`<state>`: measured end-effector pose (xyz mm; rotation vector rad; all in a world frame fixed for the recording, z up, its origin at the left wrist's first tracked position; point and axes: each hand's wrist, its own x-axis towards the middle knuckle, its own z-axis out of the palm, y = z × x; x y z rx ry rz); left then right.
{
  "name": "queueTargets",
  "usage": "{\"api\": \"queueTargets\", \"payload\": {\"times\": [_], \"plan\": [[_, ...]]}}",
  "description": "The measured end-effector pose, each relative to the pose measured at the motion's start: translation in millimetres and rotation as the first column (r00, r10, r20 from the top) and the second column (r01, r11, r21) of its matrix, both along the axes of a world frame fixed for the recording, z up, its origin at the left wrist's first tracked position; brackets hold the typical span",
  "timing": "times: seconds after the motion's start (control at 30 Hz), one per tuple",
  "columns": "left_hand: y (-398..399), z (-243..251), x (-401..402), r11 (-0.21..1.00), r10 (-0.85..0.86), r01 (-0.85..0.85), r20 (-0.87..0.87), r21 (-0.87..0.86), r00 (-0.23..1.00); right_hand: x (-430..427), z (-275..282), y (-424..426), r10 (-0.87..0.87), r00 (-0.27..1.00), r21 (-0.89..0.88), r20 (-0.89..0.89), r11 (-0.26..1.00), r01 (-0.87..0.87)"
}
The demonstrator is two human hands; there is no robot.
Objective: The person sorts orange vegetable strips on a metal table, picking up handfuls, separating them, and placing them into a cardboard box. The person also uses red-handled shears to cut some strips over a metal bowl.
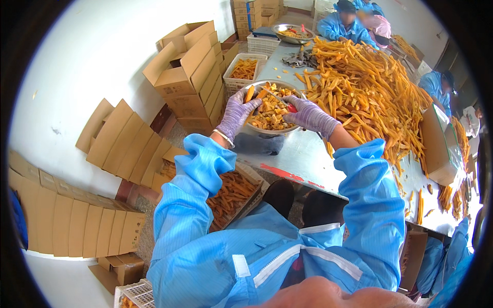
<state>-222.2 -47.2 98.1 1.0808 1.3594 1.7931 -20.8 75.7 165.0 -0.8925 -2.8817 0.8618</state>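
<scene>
My left hand (237,113), in a purple and white knit glove, grips an orange strip of dried food (250,94), perhaps sweet potato. The gloved right hand (314,117) is closed around the red handle (291,108) of a small knife. Its blade (274,95) points left toward another piece near my left fingers; whether it touches that piece, I cannot tell. Beneath both hands, a metal bowl (265,131) contains many chopped orange pieces (269,115). A large heap of long orange strips (358,84) lies right of the bowl.
The metal table (312,158) also bears a dark cloth (260,144), a grey rag (300,58) and a second bowl (293,39). Stacked cartons (185,84) and a white crate of strips (231,82) stand left. A filled crate (233,194) sits by my legs. Co-workers (344,25) are across the table.
</scene>
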Motion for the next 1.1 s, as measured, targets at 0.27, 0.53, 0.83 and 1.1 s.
{"api": "queueTargets", "payload": {"times": [0.27,0.53,0.83,1.1], "plan": [[8,-3,0,0.955,-0.076,0.058,-0.05,-0.292,0.996,16,-25,5,-0.003,0.995,-0.007,0.102,1.0,0.004],[19,3,3,0.901,0.046,-0.382,-0.831,-0.205,0.555,17,-18,-3,-0.011,0.998,-0.023,0.065,1.0,0.013],[31,7,29,0.841,0.078,-0.541,-0.993,0.016,0.092,12,-24,-32,-0.137,0.99,-0.167,-0.017,0.977,0.132],[-1,-10,7,0.872,0.176,-0.462,-0.984,0.162,-0.013,23,-28,-38,-0.138,0.988,-0.094,-0.073,0.987,0.131]]}}
